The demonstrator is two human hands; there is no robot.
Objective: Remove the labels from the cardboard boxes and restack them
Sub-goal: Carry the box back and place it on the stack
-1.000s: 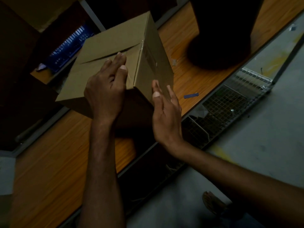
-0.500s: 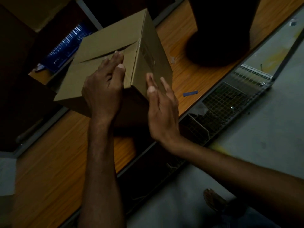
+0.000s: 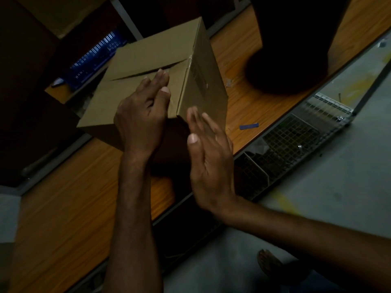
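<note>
Head view: the cardboard box [image 3: 148, 60] stands on the wooden table [image 3: 63, 197]. The left hand [image 3: 141, 115] lies flat on its top, fingers straight; the right hand [image 3: 209, 161], flat and empty, is by the side face. Likely checking the sides for a label; next calls for picking up an edge

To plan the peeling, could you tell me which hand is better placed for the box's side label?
Likely the right hand: open beside the cardboard box face bearing the label, while the left hand rests on top.
</note>
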